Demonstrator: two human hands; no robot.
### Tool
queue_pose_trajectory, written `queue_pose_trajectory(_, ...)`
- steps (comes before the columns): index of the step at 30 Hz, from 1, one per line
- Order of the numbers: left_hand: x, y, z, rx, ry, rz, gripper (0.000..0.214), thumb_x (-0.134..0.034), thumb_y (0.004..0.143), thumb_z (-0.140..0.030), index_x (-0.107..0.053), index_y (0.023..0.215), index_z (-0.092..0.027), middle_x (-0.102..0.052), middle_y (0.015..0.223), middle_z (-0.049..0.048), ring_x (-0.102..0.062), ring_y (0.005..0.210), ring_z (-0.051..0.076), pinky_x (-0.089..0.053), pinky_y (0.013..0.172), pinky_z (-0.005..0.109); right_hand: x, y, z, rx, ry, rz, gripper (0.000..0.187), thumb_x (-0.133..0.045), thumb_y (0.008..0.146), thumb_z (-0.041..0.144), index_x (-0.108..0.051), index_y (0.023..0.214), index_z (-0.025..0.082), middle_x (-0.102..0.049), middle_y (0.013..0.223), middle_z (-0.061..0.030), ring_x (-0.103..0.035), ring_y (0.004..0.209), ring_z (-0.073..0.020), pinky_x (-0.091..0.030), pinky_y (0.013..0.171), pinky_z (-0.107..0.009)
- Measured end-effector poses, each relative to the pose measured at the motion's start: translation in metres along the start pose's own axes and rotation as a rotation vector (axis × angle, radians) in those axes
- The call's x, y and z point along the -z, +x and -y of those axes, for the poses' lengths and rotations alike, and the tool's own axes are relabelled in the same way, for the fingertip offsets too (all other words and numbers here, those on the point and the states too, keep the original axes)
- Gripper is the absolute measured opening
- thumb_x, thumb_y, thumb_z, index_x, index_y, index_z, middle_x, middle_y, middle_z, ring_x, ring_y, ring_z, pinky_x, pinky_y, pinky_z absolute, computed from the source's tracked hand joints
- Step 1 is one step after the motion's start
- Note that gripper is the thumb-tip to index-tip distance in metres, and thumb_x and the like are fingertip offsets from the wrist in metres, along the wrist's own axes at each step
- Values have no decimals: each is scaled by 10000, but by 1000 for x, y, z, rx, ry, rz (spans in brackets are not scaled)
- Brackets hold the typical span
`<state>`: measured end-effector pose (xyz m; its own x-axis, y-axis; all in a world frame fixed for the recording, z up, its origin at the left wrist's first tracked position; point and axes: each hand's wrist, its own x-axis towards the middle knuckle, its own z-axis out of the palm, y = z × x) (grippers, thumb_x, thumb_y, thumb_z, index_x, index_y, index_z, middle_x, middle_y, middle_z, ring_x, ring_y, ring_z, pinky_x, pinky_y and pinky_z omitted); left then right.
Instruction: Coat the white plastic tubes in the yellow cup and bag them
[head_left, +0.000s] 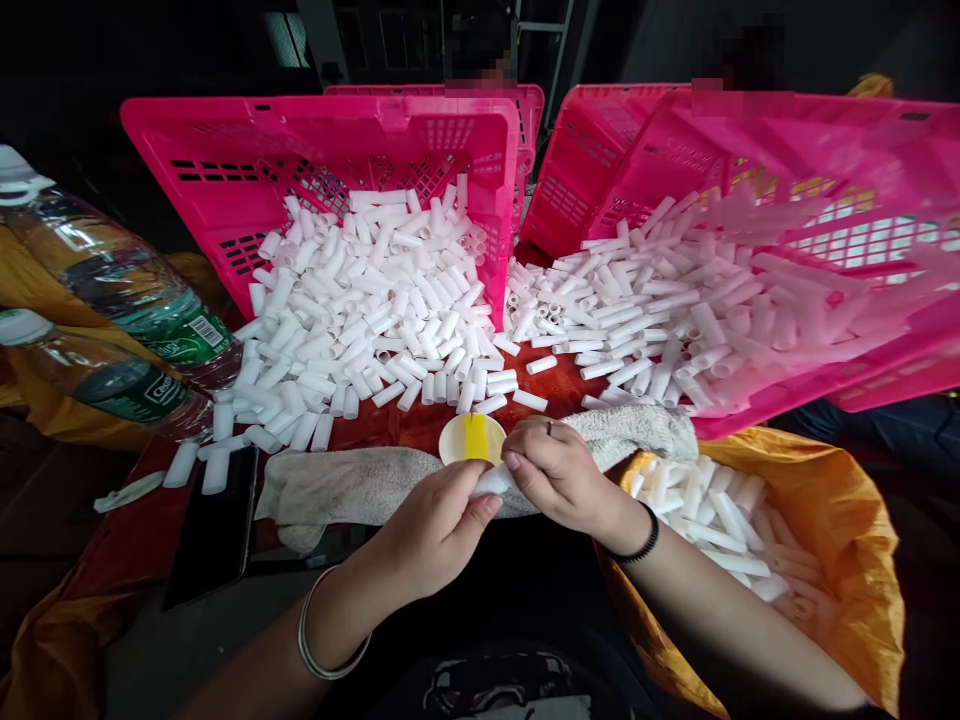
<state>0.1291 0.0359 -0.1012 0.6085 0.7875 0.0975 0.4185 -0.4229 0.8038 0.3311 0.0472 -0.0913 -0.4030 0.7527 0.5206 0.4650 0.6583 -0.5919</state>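
Between my two hands is a short white plastic tube (pixel 491 482), held close in front of my body. My left hand (pixel 435 525) is closed round its left end, with the thumb along the near side. The fingers of my right hand (pixel 559 475) are curled at the tube's other end and partly hide it. Just beyond the hands stands a small round cream-coloured piece with a yellow block (pixel 475 437) and a thin upright pin. A grey-white towel (pixel 352 485) lies along the table edge under the hands.
Pink plastic crates (pixel 322 120) lie tipped on the red table (pixel 397 425), with heaps of white tubes (pixel 375 290) spilling out. An orange sack (pixel 847 500) at the right holds more tubes. At the left are water bottles (pixel 172 320) and a black phone or tablet (pixel 214 530).
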Motion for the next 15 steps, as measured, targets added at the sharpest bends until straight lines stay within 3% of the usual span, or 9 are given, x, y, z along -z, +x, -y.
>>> queue_pose_trajectory(3, -6, -3, -8, 126, -291, 74, 286, -410, 994, -420, -501, 826, -208, -531, 695, -17, -484, 616, 133, -412, 569, 260, -1, 5, 4, 75, -28, 36, 266, -421, 966, 253, -487, 708, 238, -593, 636, -12, -564, 591, -155, -443, 590, -285)
queue_pose_trajectory(8, -20, -5, -16, 119, -262, -109, 216, -472, 948, -396, -502, 837, -212, -576, 802, 28, -522, 756, 181, -428, 699, 318, -6, -2, 20, -119, -167, -90, 282, -428, 951, 210, -440, 669, 234, -472, 530, 37, -414, 453, -111, -338, 482, -265)
queue_pose_trajectory(10, -28, -8, -20, 182, -451, 9, 251, -490, 941, -442, -521, 864, -205, -543, 767, 15, -500, 700, 162, -422, 654, 298, -6, -9, 27, -123, -165, -115, 260, -428, 947, 183, -449, 694, 235, -506, 548, 29, -455, 466, -117, -367, 490, -268)
queue_pose_trajectory(12, -35, -11, -25, 279, -685, 229, 326, -462, 949, -505, -546, 918, -191, -493, 710, -6, -449, 601, 131, -393, 560, 267, -1, -19, 33, -47, -110, -108, 228, -427, 938, 147, -466, 734, 239, -562, 590, 12, -522, 510, -131, -422, 525, -274)
queue_pose_trajectory(14, -35, -12, -25, 273, -701, 398, 346, -467, 952, -519, -575, 978, -191, -515, 726, 3, -482, 604, 137, -416, 546, 266, 12, -34, 36, 22, -78, -69, 187, -444, 927, 129, -498, 793, 249, -602, 626, 1, -573, 555, -148, -465, 554, -281)
queue_pose_trajectory(15, -31, -11, -22, 210, -600, 406, 323, -494, 947, -503, -588, 1020, -203, -563, 787, 27, -543, 675, 162, -468, 601, 289, 23, -45, 34, 27, -102, -54, 166, -457, 926, 140, -520, 826, 256, -620, 643, -8, -593, 572, -160, -479, 558, -288)
